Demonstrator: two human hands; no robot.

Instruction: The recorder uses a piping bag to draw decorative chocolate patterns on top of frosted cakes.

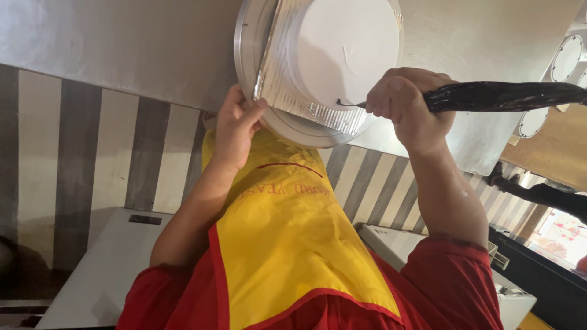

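2 bare hands work at a round white-iced cake [345, 52] on a square silver foil board [306, 101], which sits on a round metal turntable [247, 43]. In our head view, our left hand [235, 125] pinches the board's corner; our right hand [403, 104] is fisted around a dark piping bag [501, 96], its tip touching the cake's edge.
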